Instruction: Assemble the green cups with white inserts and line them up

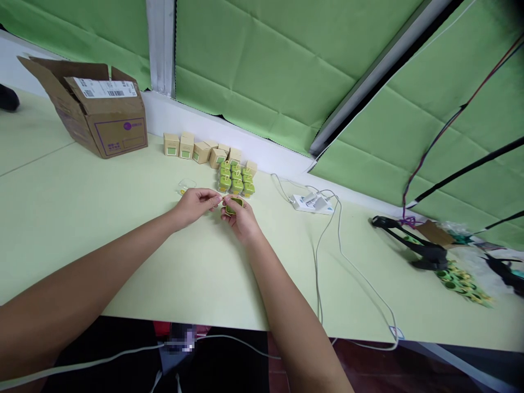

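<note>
My right hand (244,222) is closed around a small green square cap (234,206), its hollow side facing up toward me. Thumb and fingertips of my left hand (195,207) are pinched together close beside the cap; whatever lies between them is too small to make out. Just beyond the hands, several small green-capped containers (236,186) with loops on top stand in tight rows. To the left of them, a small clear piece with yellow parts (183,188) lies on the table.
Small cardboard boxes (186,146) line the wall behind the containers. An open carton (118,128) stands at the back left. A power strip (312,203) with white cables lies to the right. Farther right are a black stand (426,251) and a pile of green parts (462,284).
</note>
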A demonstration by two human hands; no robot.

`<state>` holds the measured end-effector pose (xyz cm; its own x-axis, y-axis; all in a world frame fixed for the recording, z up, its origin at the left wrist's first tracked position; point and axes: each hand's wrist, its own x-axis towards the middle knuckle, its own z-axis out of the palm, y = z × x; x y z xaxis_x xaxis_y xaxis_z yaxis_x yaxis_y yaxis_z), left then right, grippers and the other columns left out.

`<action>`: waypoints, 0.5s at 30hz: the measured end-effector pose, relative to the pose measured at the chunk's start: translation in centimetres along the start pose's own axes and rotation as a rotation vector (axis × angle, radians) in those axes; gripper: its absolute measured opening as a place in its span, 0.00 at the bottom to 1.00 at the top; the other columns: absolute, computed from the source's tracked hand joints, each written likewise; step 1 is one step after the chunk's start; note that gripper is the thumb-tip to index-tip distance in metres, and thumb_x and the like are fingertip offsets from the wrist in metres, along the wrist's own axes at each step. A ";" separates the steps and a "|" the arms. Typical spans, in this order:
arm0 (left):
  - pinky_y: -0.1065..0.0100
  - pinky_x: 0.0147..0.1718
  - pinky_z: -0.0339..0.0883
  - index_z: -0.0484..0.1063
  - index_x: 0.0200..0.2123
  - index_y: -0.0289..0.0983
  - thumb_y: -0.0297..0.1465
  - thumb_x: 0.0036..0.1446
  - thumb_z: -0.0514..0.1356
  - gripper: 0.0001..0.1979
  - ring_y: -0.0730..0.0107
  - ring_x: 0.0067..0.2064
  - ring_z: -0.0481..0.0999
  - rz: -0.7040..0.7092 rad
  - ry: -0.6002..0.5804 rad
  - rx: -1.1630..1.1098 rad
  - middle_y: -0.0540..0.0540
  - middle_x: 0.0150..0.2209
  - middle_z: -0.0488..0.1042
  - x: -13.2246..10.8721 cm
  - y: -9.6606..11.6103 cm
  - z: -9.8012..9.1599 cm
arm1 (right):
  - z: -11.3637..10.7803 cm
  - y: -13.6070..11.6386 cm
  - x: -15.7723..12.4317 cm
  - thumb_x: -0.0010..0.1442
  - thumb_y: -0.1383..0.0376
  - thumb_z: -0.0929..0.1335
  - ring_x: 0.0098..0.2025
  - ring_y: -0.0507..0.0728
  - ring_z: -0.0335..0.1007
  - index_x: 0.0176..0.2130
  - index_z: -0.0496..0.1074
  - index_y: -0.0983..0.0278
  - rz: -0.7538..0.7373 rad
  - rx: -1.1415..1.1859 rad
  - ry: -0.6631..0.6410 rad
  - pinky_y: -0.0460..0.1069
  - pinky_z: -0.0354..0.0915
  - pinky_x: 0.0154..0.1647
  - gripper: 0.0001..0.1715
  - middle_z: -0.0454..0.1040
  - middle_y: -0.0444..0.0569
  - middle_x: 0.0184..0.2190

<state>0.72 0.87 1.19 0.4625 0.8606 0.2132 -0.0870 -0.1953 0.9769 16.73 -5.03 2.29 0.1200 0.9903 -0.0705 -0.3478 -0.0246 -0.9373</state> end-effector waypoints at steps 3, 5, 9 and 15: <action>0.64 0.39 0.72 0.83 0.38 0.35 0.55 0.45 0.72 0.29 0.68 0.35 0.75 -0.040 0.007 -0.048 0.42 0.38 0.82 -0.1 0.3 0.0 | 0.2 0.0 -0.2 0.44 0.53 0.82 0.29 0.49 0.68 0.35 0.74 0.62 0.000 -0.010 -0.005 0.45 0.65 0.27 0.24 0.73 0.42 0.32; 0.65 0.38 0.70 0.82 0.38 0.35 0.54 0.46 0.73 0.28 0.70 0.34 0.73 -0.052 -0.001 -0.059 0.43 0.37 0.81 -0.1 0.4 0.0 | 0.3 0.1 -0.2 0.43 0.52 0.81 0.28 0.49 0.68 0.35 0.74 0.61 -0.002 -0.017 -0.004 0.45 0.65 0.26 0.25 0.73 0.41 0.31; 0.69 0.33 0.65 0.80 0.35 0.35 0.53 0.50 0.71 0.25 0.73 0.31 0.69 -0.047 -0.005 -0.056 0.47 0.31 0.76 -0.1 0.3 -0.1 | 0.4 0.4 0.0 0.44 0.52 0.81 0.27 0.49 0.67 0.35 0.74 0.61 0.001 -0.042 0.012 0.45 0.64 0.25 0.25 0.72 0.41 0.31; 0.69 0.30 0.60 0.77 0.33 0.35 0.52 0.50 0.71 0.24 0.73 0.30 0.68 -0.069 0.020 -0.041 0.49 0.29 0.72 0.0 0.2 0.1 | 0.2 0.2 -0.1 0.46 0.54 0.79 0.28 0.48 0.67 0.35 0.75 0.61 0.000 -0.057 0.025 0.45 0.65 0.27 0.21 0.71 0.41 0.31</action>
<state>0.77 0.83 1.40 0.4514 0.8805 0.1451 -0.0917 -0.1160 0.9890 16.45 -5.07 2.22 0.1432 0.9866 -0.0783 -0.2948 -0.0330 -0.9550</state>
